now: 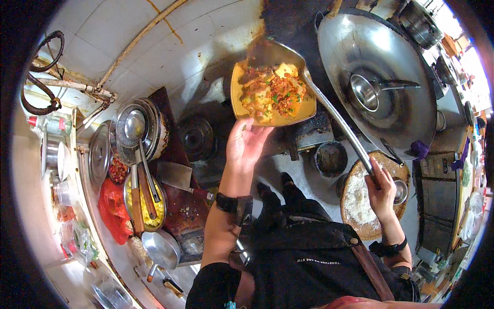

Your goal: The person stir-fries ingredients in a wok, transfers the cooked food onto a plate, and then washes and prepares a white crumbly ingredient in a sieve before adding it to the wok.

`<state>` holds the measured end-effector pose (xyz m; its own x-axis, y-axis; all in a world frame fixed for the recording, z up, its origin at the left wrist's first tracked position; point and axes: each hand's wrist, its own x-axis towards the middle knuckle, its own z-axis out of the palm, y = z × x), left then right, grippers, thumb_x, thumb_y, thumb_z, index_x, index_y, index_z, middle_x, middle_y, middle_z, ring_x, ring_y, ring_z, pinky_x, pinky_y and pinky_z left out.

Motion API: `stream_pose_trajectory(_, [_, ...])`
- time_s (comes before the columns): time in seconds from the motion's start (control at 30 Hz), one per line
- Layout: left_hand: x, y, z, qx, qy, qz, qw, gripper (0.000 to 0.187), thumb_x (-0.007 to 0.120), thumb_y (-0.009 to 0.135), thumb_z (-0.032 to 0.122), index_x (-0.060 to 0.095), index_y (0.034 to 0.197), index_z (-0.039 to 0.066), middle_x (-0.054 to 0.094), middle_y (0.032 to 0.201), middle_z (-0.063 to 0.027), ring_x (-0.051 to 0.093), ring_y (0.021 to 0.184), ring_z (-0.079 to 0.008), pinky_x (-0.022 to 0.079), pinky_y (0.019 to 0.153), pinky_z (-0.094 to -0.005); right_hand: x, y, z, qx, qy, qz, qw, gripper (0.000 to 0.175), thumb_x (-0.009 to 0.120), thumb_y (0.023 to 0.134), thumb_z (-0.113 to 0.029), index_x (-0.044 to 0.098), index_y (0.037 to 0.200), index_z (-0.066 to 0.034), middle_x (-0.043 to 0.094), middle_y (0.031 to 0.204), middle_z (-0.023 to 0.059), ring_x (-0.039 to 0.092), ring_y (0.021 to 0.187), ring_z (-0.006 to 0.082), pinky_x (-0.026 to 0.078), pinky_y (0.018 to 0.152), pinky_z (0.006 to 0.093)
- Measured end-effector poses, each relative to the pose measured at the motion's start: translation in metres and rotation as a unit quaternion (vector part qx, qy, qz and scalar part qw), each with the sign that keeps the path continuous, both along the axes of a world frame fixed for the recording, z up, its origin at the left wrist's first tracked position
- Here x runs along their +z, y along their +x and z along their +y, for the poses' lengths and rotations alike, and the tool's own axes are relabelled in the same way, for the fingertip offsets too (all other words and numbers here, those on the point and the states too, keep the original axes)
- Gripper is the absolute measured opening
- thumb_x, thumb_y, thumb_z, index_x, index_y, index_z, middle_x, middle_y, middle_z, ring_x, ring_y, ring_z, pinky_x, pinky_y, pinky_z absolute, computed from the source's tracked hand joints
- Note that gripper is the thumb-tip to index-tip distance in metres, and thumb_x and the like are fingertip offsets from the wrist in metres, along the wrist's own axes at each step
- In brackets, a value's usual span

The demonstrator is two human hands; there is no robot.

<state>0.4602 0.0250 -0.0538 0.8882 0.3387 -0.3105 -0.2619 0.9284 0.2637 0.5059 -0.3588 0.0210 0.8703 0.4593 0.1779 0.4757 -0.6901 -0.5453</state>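
My left hand point(247, 145) holds a yellow square-sided dish point(278, 121) by its near edge, fingers underneath and thumb on the rim. In the dish lies cooked food point(283, 92) in red sauce, with pale yellow pieces and green bits. My right hand point(380, 187) is closed around the handle end of a long metal ladle point(335, 110). The ladle's bowl point(276, 54) is tilted at the dish's far edge, blurred and partly dark; whether it touches the food I cannot tell.
A large wok point(405, 77) with a small metal ladle point(364, 92) inside stands at the right. Below it is a round board with white powder point(359, 201). At the left are a cleaver point(175, 174), strainers point(133, 125), a bowl of yellow cubes point(154, 224) and a metal scoop point(162, 249).
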Motion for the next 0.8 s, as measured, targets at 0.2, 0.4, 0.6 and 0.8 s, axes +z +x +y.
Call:
stream_pose_trajectory(0.2, [-0.008,-0.021,-0.003,-0.023,-0.004,-0.032,0.999,0.049,0.057,0.087,0.006,0.047,0.134,-0.001,0.058,0.130,-0.0167,0.060,0.116,-0.0348,0.055,0.098,-0.0503,0.011,0.011,0.004,-0.025,0.010,-0.015,1.000,0.049,0.069,0.086,-0.001,0.059,0.134,-0.0059,0.066,0.092,0.0121,0.063,0.075,0.0200,0.051,0.072,0.0305])
stream_pose_trajectory(0.4, [-0.036,-0.053,-0.003,0.039,-0.011,0.068,0.997,0.045,0.056,0.084,0.002,0.051,0.129,0.001,0.060,0.125,-0.0153,0.061,0.113,-0.0333,0.054,0.097,-0.0520,0.006,0.051,0.024,0.008,0.102,0.331,0.938,0.067,0.065,0.090,0.000,0.037,0.151,-0.0072,0.055,0.089,-0.0021,0.049,0.067,0.0069,0.046,0.066,0.0236])
stream_pose_trajectory(0.6, [-0.059,-0.140,-0.014,0.114,-0.057,0.140,0.982,0.047,0.058,0.080,-0.001,0.054,0.127,0.002,0.061,0.123,-0.0140,0.061,0.109,-0.0310,0.054,0.095,-0.0528,0.023,0.145,0.111,0.183,-0.302,0.287,0.891,0.077,0.055,0.085,-0.006,0.027,0.155,-0.0162,0.067,0.093,0.0114,0.056,0.065,0.0167,0.048,0.052,0.0310])
stream_pose_trajectory(0.8, [-0.077,-0.222,-0.035,0.169,-0.078,0.162,0.969,0.050,0.062,0.076,-0.002,0.055,0.125,0.003,0.063,0.118,-0.0138,0.063,0.105,-0.0292,0.057,0.092,-0.0530,0.043,0.198,0.169,0.268,-0.616,0.119,0.732,0.049,0.058,0.079,-0.007,0.061,0.127,-0.0133,0.070,0.090,0.0156,0.071,0.076,0.0288,0.057,0.060,0.0413])
